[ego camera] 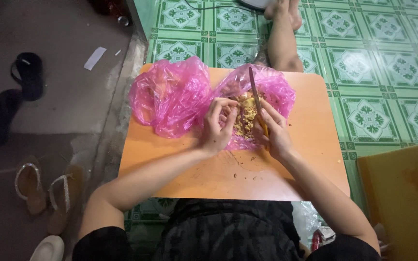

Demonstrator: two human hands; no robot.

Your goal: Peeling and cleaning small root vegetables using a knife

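At the centre of the frame, a small pale-yellow piece of root [248, 103] is pinched between the curled fingers of the left hand [217, 126], just above a heap of tan peelings [242, 123] that lies on a crumpled pink plastic bag [279, 89]. A slim knife with a yellow handle and a narrow grey blade [254, 84] is gripped by the right hand [273, 133], which is closed around the handle, the blade pointing toward the upper edge of the frame and passing right beside the left fingertips. A second pink plastic bag [170, 94], bunched up, sits to the left on the low orange bench [310, 159]. Loose scraps are scattered on the bench nearer the person. Sandals [30, 183] are seen on the grey floor at lower left. A cut could be judged likely, since the piece is small and the edge runs close to the holding fingers; a slip on the slick bag could also be caused by pressure, and peelings could be spilled onto the green tiled floor [388, 63].
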